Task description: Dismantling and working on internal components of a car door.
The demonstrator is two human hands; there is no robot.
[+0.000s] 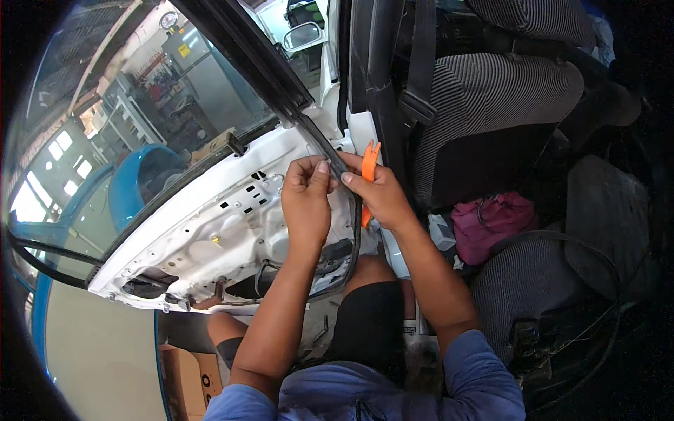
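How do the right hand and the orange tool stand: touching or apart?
Touching. The head view shows the right hand closed around the orange tool, whose ends stick out above and below the hand.

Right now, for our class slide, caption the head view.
Left hand and right hand at a black strip by a white car door, the right gripping an orange tool.

The forked tool (369, 165) is orange, the strip (324, 142) black, the door (189, 226) white, the seatback (484, 98) grey and black (finely striped).
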